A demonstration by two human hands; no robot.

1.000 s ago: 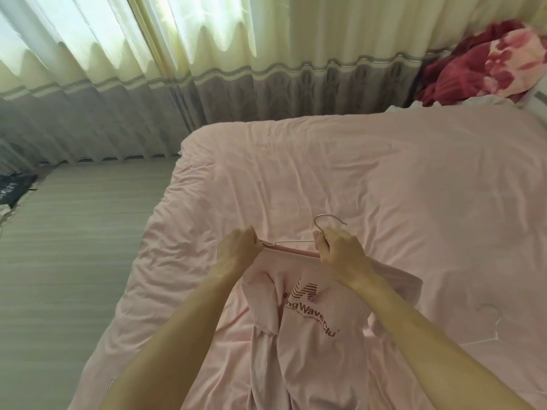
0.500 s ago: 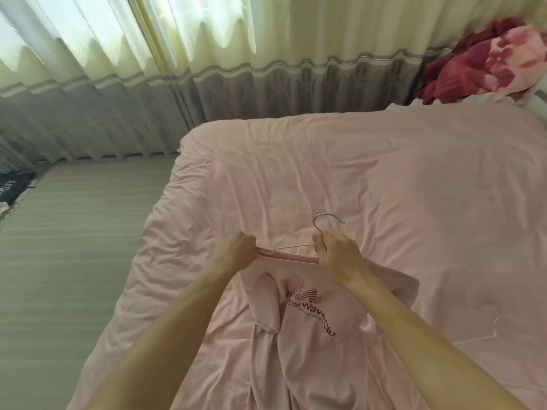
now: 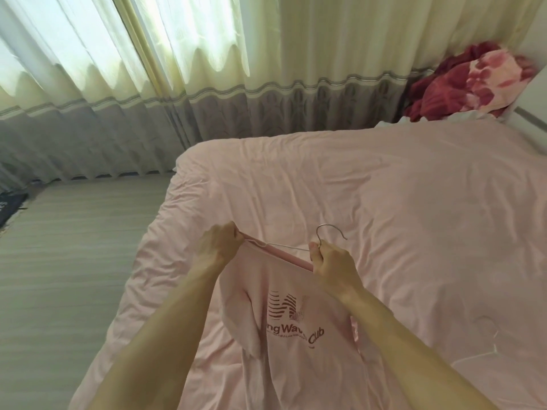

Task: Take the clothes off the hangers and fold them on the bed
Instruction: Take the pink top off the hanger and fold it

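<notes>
at 6 o'clock a pink t-shirt [image 3: 284, 335] hangs above the pink bed [image 3: 414, 202], its collar pulled taut between both hands. the left hand [image 3: 217, 247] pinches the collar's edge, and the right hand [image 3: 333, 261] curls round the neck of the wire hanger [image 3: 327, 225]. far off at 1 o'clock lies a red blanket [image 3: 473, 84].

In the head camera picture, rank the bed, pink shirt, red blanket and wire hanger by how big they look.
1. bed
2. pink shirt, though nearness to the camera enlarges it
3. red blanket, far off, so it looks small
4. wire hanger, partly hidden in the shirt
</notes>
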